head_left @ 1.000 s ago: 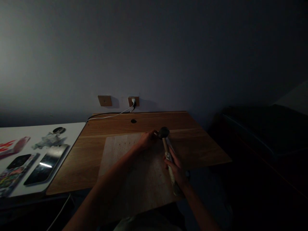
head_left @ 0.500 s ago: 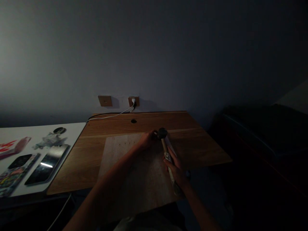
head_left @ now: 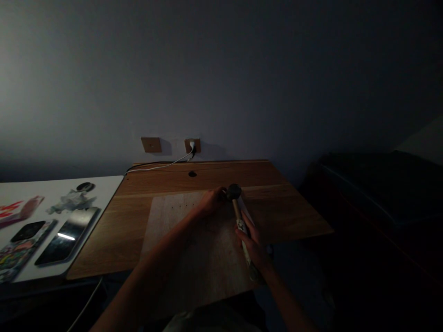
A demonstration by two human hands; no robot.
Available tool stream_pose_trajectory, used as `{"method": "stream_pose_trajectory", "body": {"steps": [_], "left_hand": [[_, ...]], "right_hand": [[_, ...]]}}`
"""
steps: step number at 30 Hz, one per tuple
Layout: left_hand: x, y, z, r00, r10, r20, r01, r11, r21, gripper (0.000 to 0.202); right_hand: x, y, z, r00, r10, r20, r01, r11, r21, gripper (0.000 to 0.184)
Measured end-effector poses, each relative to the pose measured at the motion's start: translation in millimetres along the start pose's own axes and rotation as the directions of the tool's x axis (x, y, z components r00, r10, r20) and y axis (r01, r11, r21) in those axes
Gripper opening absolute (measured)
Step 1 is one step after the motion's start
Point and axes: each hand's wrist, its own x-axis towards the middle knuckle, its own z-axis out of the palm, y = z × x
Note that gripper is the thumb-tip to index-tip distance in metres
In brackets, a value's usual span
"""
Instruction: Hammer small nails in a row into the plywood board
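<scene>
Right hand (head_left: 252, 240) clamped around hammer (head_left: 237, 212); left hand (head_left: 212, 201) just beside hammer head, grip unclear. Hammer lies over right side of pale board (head_left: 211, 258). Wall socket (head_left: 187, 143) holds plugs (head_left: 192, 146). Board overhangs near edge of wooden table (head_left: 287, 207); tabletop extends rightward.

No legible txt; red marks (head_left: 10, 209) on pink-edged pkt (head_left: 32, 207), far L, unreadable.

The board (head_left: 219, 267) on the table (head_left: 284, 210) apparently overhangs its front.

Matt wooden board (head_left: 211, 253), grained wood tabletop (head_left: 284, 212), dull hammer head (head_left: 234, 192), glossy phone (head_left: 67, 242)
</scene>
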Motion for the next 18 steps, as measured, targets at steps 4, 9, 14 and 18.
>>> {"method": "stream_pose_trajectory", "body": {"steps": [4,9,14,18], "left_hand": [[1.0,-5.3,3.9,1.0,-0.007,0.006,0.007,1.0,-0.029,0.04],[0.5,-5.1,2.9,1.0,-0.006,0.028,0.007,1.0,-0.022,0.045],[0.0,-2.6,1.3,1.0,0.003,0.011,-0.002,1.0,-0.027,0.039],[0.0,0.2,0.4,1.0,0.009,0.021,-0.008,1.0,-0.027,0.038]], "right_hand": [[-0.3,2.8,-0.9,0.999,-0.036,-0.025,0.035,0.999,-0.021,0.064],[-2.3,3.3,0.6,0.999,0.005,-0.032,-0.004,0.999,0.041,0.069],[-2.0,2.8,0.3,1.0,-0.013,-0.02,0.013,1.0,-0.011,0.068],[-1.5,2.2,0.2,1.0,-0.028,-0.013,0.028,0.999,-0.015,0.069]]}}
